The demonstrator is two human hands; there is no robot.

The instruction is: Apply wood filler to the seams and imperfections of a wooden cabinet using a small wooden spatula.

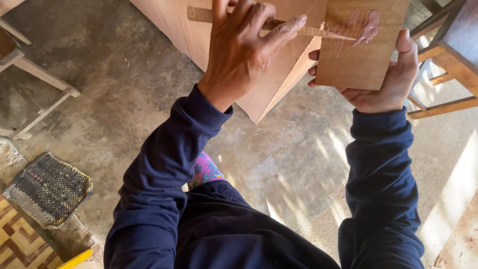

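Left hand [244, 50]: closed around a thin flat wooden stick [308, 31], fingers curled over it and the forefinger laid straight along its length. The stick runs left to right across the top of the view, and its right end rests on a smear of pinkish paste [362, 27].

Right hand [388, 74]: holds a small rectangular plywood board [358, 55] from underneath, the thumb pressed along the board's right edge and the fingertips showing at its left edge. The board sits at the upper right of the view, face up, with the paste spread near its far right corner.

Behind both hands stands a larger plywood panel [279, 74], pale brown, its pointed corner reaching down towards the concrete floor [149, 84]. Both arms wear dark blue sleeves [159, 189]; a patch of pink patterned cloth [205, 170] shows between them, near the person's body.

Surroundings: at the far left, a pale wooden frame [40, 74] stands on the floor. At the near left lies a small woven mat [47, 189], dark with coloured flecks, beside a chequered brown surface [20, 244] with a yellow edge. At the far right, brown wooden furniture legs and rails [448, 60] catch the sun, which falls in streaks across the floor.
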